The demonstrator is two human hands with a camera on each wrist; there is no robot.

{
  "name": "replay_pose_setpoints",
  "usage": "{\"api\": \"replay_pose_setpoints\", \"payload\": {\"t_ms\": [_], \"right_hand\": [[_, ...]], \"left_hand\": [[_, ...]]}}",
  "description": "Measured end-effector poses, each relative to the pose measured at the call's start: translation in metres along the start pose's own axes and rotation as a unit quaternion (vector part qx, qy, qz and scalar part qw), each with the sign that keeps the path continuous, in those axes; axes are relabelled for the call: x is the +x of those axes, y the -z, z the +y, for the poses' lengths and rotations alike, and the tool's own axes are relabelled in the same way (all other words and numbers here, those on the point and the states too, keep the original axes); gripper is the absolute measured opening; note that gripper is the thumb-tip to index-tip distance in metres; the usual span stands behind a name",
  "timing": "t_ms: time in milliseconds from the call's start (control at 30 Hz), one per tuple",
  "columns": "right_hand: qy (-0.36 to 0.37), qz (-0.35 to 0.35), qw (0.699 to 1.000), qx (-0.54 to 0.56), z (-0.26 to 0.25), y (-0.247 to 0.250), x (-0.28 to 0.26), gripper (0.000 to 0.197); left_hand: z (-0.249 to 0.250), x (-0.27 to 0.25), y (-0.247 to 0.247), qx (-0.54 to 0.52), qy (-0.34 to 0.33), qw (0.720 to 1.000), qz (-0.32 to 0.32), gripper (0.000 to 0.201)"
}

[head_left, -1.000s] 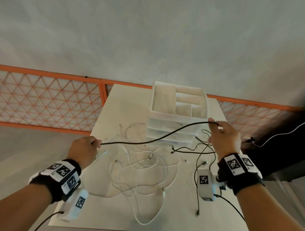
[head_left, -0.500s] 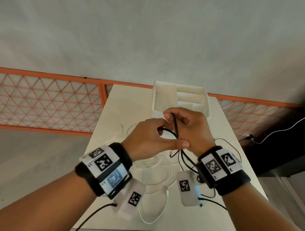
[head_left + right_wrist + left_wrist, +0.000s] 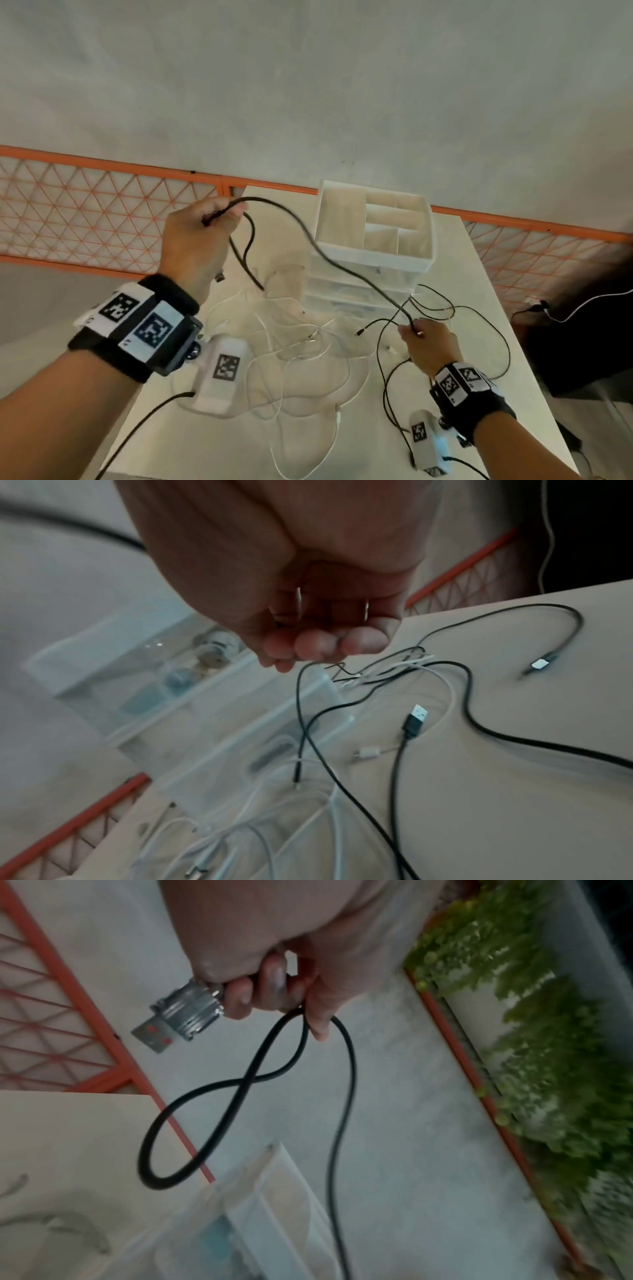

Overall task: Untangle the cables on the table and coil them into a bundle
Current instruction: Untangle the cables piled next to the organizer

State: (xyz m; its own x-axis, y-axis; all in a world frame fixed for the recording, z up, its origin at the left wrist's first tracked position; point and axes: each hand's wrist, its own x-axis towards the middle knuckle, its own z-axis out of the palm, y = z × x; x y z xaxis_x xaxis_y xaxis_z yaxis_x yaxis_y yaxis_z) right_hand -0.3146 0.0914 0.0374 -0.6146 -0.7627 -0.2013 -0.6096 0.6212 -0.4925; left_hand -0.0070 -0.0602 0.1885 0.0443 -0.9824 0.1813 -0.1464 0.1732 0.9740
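A thick black cable [image 3: 329, 258] runs through the air between my two hands. My left hand [image 3: 202, 236] is raised above the table's far left and grips one loop of it [image 3: 219, 1112], with the silver USB plug [image 3: 174, 1018] sticking out of the fist. My right hand [image 3: 428, 346], low at the table's right, holds the cable further along, fingers curled [image 3: 322, 645]. Its thin end [image 3: 298, 723] hangs from that hand. A tangle of white cables [image 3: 291, 342] and thin black cables [image 3: 445, 308] lies on the table [image 3: 394, 428].
A white stack of drawers with a divided tray on top [image 3: 373, 236] stands at the table's far side, close behind the cable. An orange mesh fence [image 3: 85, 212] runs behind the table. A black USB plug [image 3: 416, 721] lies on the table near my right hand.
My hands were together over the table half a second ago. Now they are apart: the left is up and left with a loop in it, the right down and right along the cable.
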Motion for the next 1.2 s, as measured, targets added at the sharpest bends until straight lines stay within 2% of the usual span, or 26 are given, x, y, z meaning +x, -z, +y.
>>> {"api": "replay_pose_setpoints", "payload": {"t_ms": [133,200,300,400,500,600,633,667,767,800,933,1033,1100,1167,1200], "right_hand": [[-0.006,-0.044,0.998,0.040,-0.011,0.012,0.000,0.058],[0.015,-0.116,0.988,0.096,-0.033,0.025,-0.006,0.068],[0.101,-0.239,0.953,0.154,-0.073,0.034,-0.024,0.070],[0.149,-0.319,0.926,0.135,-0.110,0.017,-0.037,0.070],[0.156,-0.360,0.920,0.017,-0.134,-0.017,-0.042,0.068],[0.174,-0.339,0.922,-0.062,-0.139,-0.054,-0.032,0.045],[0.172,-0.318,0.931,-0.049,-0.141,-0.061,-0.026,0.034],[0.161,-0.295,0.942,-0.012,-0.145,-0.063,-0.020,0.033],[0.174,-0.234,0.953,0.086,-0.161,-0.049,-0.003,0.074],[0.187,-0.216,0.953,0.096,-0.165,-0.043,0.001,0.080],[0.188,-0.219,0.952,0.104,-0.155,-0.035,0.009,0.077],[0.173,-0.246,0.952,0.055,-0.131,-0.036,0.005,0.068],[0.160,-0.261,0.952,0.020,-0.112,-0.040,0.000,0.061],[0.149,-0.277,0.949,-0.020,-0.092,-0.048,-0.005,0.056],[0.140,-0.287,0.947,-0.033,-0.083,-0.052,-0.007,0.053]], "left_hand": [[-0.012,0.003,0.013,0.047,0.068,0.996,0.037,0.020],[-0.019,0.002,0.018,0.072,0.100,0.991,0.058,0.020],[-0.031,0.000,0.024,0.088,0.119,0.987,0.063,0.025],[-0.042,-0.002,0.023,0.107,0.137,0.984,0.029,0.020],[-0.052,-0.004,0.022,0.122,0.175,0.977,0.000,0.021],[-0.059,-0.002,0.023,0.107,0.197,0.975,0.002,0.019],[-0.059,0.000,0.023,0.100,0.192,0.976,0.009,0.018],[-0.058,0.003,0.022,0.094,0.177,0.980,0.016,0.018],[-0.051,0.018,0.013,0.110,0.103,0.988,0.029,0.018],[-0.046,0.024,0.008,0.124,0.077,0.989,0.030,0.019],[-0.032,0.054,-0.017,0.174,0.010,0.985,0.014,0.016],[-0.042,0.072,-0.032,0.198,0.020,0.979,-0.040,0.021],[-0.059,0.077,-0.036,0.239,0.051,0.964,-0.108,0.023],[-0.077,0.071,-0.037,0.301,0.082,0.929,-0.199,0.025],[-0.085,0.065,-0.037,0.343,0.088,0.903,-0.243,0.028]]}}
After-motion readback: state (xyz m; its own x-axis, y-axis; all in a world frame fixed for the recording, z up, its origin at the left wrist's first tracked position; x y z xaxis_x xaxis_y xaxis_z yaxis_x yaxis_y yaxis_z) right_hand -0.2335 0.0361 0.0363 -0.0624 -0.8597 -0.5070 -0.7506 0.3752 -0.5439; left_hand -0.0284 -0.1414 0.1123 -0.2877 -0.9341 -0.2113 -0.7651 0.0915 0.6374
